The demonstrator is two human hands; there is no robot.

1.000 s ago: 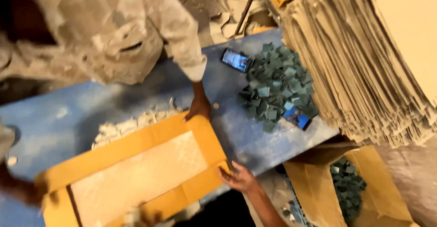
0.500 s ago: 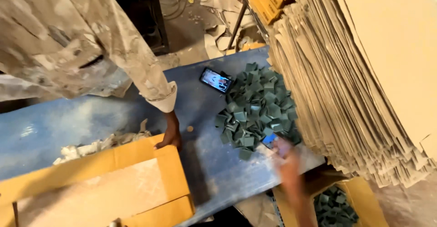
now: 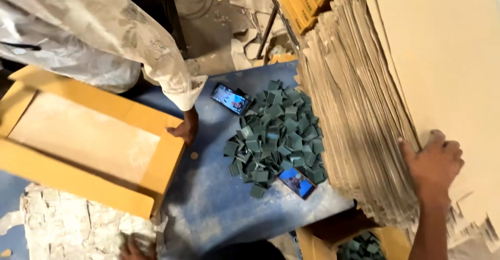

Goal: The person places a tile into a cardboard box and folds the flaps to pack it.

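Your right hand (image 3: 432, 163) grips the edge of the cardboard sheet stack (image 3: 359, 109), fingers curled round | your left hand (image 3: 134, 249) barely shows at the frame's bottom, grip cannot be told | blue table (image 3: 208, 202) bare between yellow tray (image 3: 88, 145) and green squares (image 3: 276, 135) | yellow box (image 3: 317, 244) below holds more squares | co-worker's hand (image 3: 183, 130) on the tray's corner
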